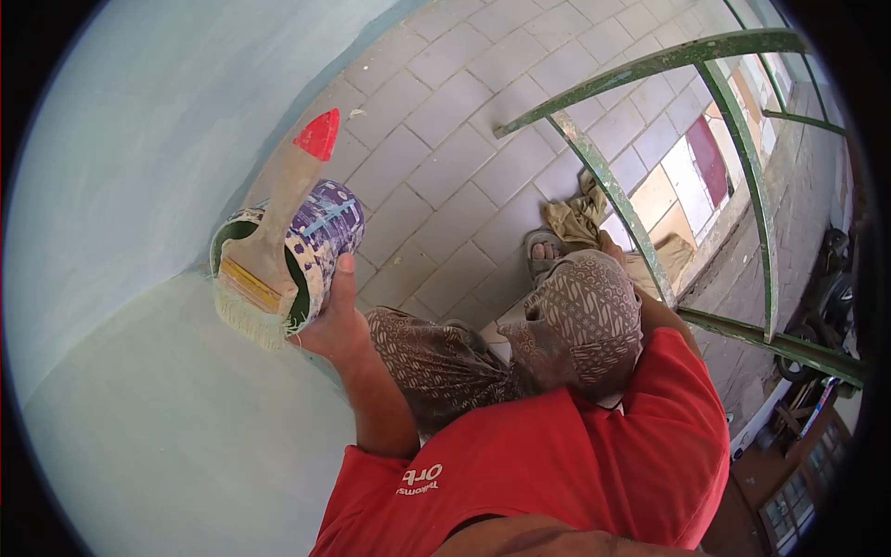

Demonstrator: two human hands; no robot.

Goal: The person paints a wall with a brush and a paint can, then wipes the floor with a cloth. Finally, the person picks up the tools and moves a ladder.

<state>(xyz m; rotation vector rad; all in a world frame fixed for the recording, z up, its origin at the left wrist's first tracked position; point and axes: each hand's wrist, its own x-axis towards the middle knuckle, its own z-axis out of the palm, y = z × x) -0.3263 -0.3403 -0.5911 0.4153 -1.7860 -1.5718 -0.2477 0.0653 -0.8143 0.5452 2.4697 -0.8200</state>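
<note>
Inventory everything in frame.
Paint can: 1, purple and white, left of centre
Brush: 1, red-tipped, across can's mouth
Wall: 1+, pale blue, left
Floor tiles: many, mostly grey, centre
Frame: 1, green, right
Cloth: 1+, tan, centre right
Cabinet: 1, brown, lower right
Clutter: uncounted, dark, right edge
Shirt: 1, red, bottom
Patterned garment: 1, brown, centre
Foot: 1, in grey sandal, centre
Left hand: 1, bare, holding can
Right hand: 1, partly hidden, by cloth

Your left grip [334,325] holds a tilted pot [334,218] near the wall [167,121], with a brush [283,218] across its mouth (red handle tip uppermost). Your right grip [610,247], partly hidden behind your knee [585,316], is near crumpled cloth [577,218], beside a green frame [705,48].
</note>
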